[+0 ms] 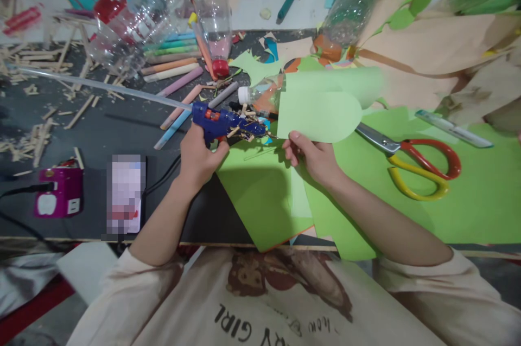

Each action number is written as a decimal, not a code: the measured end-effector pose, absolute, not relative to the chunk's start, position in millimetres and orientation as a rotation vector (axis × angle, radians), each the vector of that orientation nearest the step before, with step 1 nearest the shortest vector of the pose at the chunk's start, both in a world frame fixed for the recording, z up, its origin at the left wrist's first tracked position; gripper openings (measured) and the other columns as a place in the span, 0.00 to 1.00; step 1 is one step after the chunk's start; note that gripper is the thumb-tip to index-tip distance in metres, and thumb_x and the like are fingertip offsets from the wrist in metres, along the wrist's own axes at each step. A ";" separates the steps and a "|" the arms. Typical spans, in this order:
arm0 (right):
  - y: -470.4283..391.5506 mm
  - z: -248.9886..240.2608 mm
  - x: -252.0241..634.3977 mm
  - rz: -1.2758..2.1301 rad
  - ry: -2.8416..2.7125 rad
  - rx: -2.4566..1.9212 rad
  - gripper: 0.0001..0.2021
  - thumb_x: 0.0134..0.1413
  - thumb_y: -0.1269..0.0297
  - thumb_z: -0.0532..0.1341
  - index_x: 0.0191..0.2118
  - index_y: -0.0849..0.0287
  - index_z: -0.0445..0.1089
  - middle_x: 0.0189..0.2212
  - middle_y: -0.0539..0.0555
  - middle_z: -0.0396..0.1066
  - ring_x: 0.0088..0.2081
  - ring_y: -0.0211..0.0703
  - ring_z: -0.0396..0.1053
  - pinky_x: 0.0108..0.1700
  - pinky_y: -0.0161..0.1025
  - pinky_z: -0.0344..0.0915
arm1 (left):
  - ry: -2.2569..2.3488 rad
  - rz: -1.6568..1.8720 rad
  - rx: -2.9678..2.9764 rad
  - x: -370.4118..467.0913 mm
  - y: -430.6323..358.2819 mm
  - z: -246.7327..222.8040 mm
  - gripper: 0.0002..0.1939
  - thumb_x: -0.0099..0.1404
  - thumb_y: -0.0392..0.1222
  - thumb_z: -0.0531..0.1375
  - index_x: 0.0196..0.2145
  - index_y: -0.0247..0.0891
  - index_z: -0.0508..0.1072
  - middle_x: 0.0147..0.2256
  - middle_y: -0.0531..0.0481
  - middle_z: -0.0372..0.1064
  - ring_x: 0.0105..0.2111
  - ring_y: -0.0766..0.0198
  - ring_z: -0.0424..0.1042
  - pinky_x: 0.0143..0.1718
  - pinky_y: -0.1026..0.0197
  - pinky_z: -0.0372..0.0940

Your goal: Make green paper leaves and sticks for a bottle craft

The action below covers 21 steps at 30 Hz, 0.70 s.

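My left hand (pixel 200 152) is wrapped round the handle of a blue glue gun (pixel 215 121), and a long clear glue stick (pixel 122 88) sticks out of its back. Wood bits cling around the gun's nozzle, which points right at the edge of a light green paper piece (pixel 321 115) with a rounded end. My right hand (pixel 307 153) pinches the lower left edge of that paper. Just behind the paper lies a small clear bottle (pixel 260 92) with a white cap, partly covered by it.
Red and yellow scissors (pixel 431 159) and a cutter (pixel 456 129) lie on green sheets (pixel 480 188) at right. Colored markers (pixel 175 70), plastic bottles (pixel 211 20) and wood sticks (pixel 40 140) spread behind and left. A phone (pixel 125 194) and a purple box (pixel 59 192) sit front left.
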State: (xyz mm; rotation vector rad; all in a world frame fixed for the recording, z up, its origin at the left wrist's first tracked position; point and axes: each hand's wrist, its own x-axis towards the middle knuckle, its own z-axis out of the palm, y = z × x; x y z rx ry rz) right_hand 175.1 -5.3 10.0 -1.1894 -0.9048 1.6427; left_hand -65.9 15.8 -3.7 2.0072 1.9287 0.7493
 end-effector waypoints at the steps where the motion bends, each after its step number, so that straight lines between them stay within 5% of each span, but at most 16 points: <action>1: -5.5 9.6 175.0 1.644 -0.906 -1.192 0.24 0.43 0.39 0.68 0.23 0.58 0.73 0.15 0.47 0.67 0.16 0.30 0.60 0.19 0.32 0.59 | 1.926 0.748 2.006 -66.0 15.7 -4.3 0.14 0.50 0.41 0.63 0.35 0.41 0.64 0.29 0.52 0.66 0.29 0.58 0.69 0.33 0.58 0.65; 21: -7.6 9.5 176.4 1.682 -1.031 -1.229 0.25 0.46 0.38 0.66 0.22 0.58 0.72 0.15 0.47 0.65 0.17 0.31 0.59 0.20 0.33 0.58 | 1.941 0.726 2.014 -68.2 14.5 -1.2 0.17 0.55 0.45 0.59 0.43 0.38 0.66 0.30 0.50 0.66 0.29 0.58 0.70 0.37 0.57 0.66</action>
